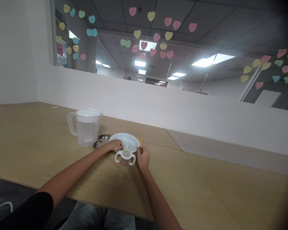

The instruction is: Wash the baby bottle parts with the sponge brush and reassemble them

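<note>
A white plate (128,138) lies on the table with a few small pale parts in it, too small to name. My left hand (116,145) is closed at the plate's near left side; what its fingers hold is hidden. At the plate's right rim, my right hand (143,156) is closed in a pinch, and I cannot make out what is in it. Between the two wrists stands a clear baby cup (125,159) with two white handles, red print and an uncovered threaded neck. Neither hand grips the cup.
A clear lidded pitcher (88,129) stands left of the plate. Beside it lies a round metal tray (103,138), partly behind my left arm. Something yellow (139,140) shows behind the plate's right side. A wall with a window (158,57) bounds the table's back.
</note>
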{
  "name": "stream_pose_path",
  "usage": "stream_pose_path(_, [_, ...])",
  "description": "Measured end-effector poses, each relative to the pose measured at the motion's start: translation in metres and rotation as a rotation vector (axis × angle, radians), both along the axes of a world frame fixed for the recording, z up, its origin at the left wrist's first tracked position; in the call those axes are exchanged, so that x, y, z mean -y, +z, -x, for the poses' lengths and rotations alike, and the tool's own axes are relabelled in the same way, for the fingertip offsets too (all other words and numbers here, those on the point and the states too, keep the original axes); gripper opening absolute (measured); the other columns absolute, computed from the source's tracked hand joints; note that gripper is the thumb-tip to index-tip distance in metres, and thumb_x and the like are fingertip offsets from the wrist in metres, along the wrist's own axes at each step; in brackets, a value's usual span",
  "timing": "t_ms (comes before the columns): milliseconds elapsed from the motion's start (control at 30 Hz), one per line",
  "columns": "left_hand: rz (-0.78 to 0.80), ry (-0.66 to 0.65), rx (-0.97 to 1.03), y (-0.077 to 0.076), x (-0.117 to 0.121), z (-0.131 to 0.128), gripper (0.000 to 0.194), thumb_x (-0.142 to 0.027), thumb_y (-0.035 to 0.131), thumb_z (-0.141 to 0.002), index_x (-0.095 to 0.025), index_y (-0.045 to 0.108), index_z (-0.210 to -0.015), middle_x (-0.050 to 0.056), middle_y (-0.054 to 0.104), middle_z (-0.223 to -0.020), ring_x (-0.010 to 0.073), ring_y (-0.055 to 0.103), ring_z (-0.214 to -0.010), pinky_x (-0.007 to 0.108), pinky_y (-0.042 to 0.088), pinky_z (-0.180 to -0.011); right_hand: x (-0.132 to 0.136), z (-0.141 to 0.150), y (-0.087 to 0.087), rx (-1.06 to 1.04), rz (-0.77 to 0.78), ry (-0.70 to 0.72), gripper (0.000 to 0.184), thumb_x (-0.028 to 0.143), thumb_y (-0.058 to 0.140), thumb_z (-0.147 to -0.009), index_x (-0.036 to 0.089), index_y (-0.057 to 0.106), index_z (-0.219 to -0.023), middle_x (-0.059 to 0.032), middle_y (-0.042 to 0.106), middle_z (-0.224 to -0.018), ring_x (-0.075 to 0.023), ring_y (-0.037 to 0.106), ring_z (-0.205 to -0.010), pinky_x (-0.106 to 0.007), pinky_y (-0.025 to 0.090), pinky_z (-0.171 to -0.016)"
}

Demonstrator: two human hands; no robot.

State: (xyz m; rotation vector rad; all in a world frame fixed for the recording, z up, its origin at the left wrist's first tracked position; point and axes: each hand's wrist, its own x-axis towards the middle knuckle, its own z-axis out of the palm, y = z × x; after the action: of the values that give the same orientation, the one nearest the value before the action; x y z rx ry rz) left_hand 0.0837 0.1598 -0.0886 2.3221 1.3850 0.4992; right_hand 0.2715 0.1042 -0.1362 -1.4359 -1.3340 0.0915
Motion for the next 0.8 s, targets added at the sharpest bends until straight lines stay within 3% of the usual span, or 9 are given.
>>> stream_pose_path(200, [0.106,-0.056,-0.193,0.007,-0.013,-0.009,0.02,-0.03,0.063,-0.076,-0.014,0.06,-0.064,0.001,0.063,-0.066,0.0149,0.059,-0.069,0.029,0.045,-0.07,0.004,0.004,0.006,-0.132,-0.073,0.041,0.031,0.046,0.044,-0.08,0.019,0.056,-0.073,-0.0005,0.059,-0.062,-0.0147,0.052,-0.056,-0.024,0.037,-0.057])
stream_pose_path(333, [0.132,-0.074,-0.209,0.01,-0.015,-0.012,0.019,-0.029,0.062,-0.08,-0.013,0.06,-0.07,0.0,0.063,-0.073,0.0136,0.059,-0.073,0.032,0.046,-0.076,0.004,0.007,0.008,-0.283,-0.136,0.153,0.031,0.049,0.05,-0.078,0.019,0.052,-0.071,0.0017,0.057,-0.058,-0.013,0.052,-0.054,-0.023,0.04,-0.055])
stream_pose_path(433, [0.141,-0.071,-0.167,0.015,-0.015,-0.011,0.007,-0.015,0.067,-0.065,-0.015,0.06,-0.063,0.0,0.063,-0.066,0.0157,0.058,-0.071,0.028,0.044,-0.072,0.002,0.009,0.008,-0.424,-0.111,0.247,0.031,0.05,0.058,-0.072,0.02,0.049,-0.068,0.0035,0.055,-0.055,-0.0114,0.051,-0.05,-0.021,0.039,-0.048])
stream_pose_path(533, [0.159,-0.052,-0.097,0.021,-0.016,-0.008,0.009,-0.009,0.063,-0.053,-0.016,0.06,-0.055,0.001,0.061,-0.06,0.0181,0.057,-0.07,0.025,0.041,-0.065,-0.001,0.01,0.008,-0.58,-0.036,0.35,0.035,0.047,0.067,-0.06,0.021,0.043,-0.064,0.0071,0.05,-0.049,-0.0088,0.045,-0.041,-0.019,0.034,-0.038])
stream_pose_path(633, [0.199,-0.028,-0.001,0.027,-0.017,-0.004,0.007,-0.014,0.059,-0.053,-0.017,0.061,-0.059,0.001,0.061,-0.06,0.0173,0.056,-0.066,0.024,0.039,-0.059,-0.002,0.01,0.009,-0.66,0.006,0.403,0.037,0.043,0.07,-0.055,0.022,0.041,-0.063,0.0095,0.045,-0.045,-0.0069,0.04,-0.035,-0.018,0.03,-0.032])
stream_pose_path(800, [0.345,-0.03,0.162,0.039,-0.016,0.004,0.026,-0.026,0.054,-0.058,-0.019,0.067,-0.079,0.001,0.063,-0.068,0.0145,0.054,-0.062,0.022,0.038,-0.053,-0.003,0.008,0.011,-0.698,0.024,0.427,0.032,0.042,0.067,-0.055,0.02,0.05,-0.071,0.0099,0.045,-0.045,-0.0058,0.036,-0.032,-0.018,0.028,-0.03])
